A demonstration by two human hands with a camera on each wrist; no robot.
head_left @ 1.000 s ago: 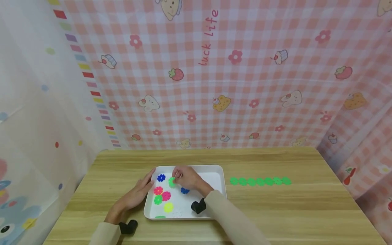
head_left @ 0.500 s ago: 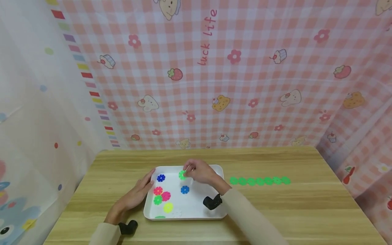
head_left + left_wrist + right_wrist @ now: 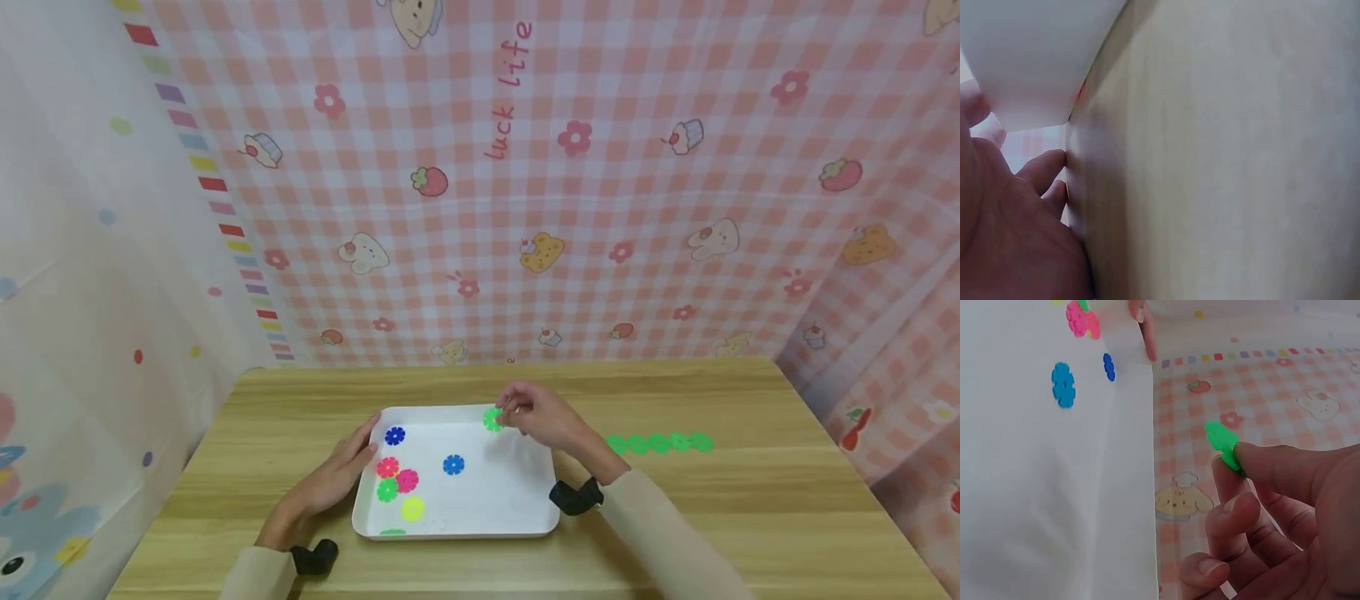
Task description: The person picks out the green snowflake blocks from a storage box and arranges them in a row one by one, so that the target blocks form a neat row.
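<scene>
Between thumb and index finger, my right hand [image 3: 546, 417] pinches a green flower-shaped plastic disc [image 3: 1224, 445], held above the far right part of the white tray [image 3: 495, 492]. My left hand [image 3: 341, 471] rests against the tray's left side, its fingers fairly straight along the rim. In the tray lie a dark blue disc [image 3: 394, 436], a lighter blue disc [image 3: 1064, 385], pink ones [image 3: 407, 481], a green disc [image 3: 387, 490] and a yellow disc [image 3: 412, 508]. The left wrist view catches the left palm [image 3: 1016, 231] low beside the tray's wall.
Right of the tray, a row of green discs [image 3: 658, 443] lies on the wooden table [image 3: 750, 517], its left end hidden behind the right wrist. A pink checked cloth [image 3: 600, 208] hangs behind the table. Black wrist mounts [image 3: 576, 497] stick out from both arms.
My right hand has carried the green disc rightward across the tray, uncovering the lighter blue disc and covering the left end of the green row. The left hand stays put.
</scene>
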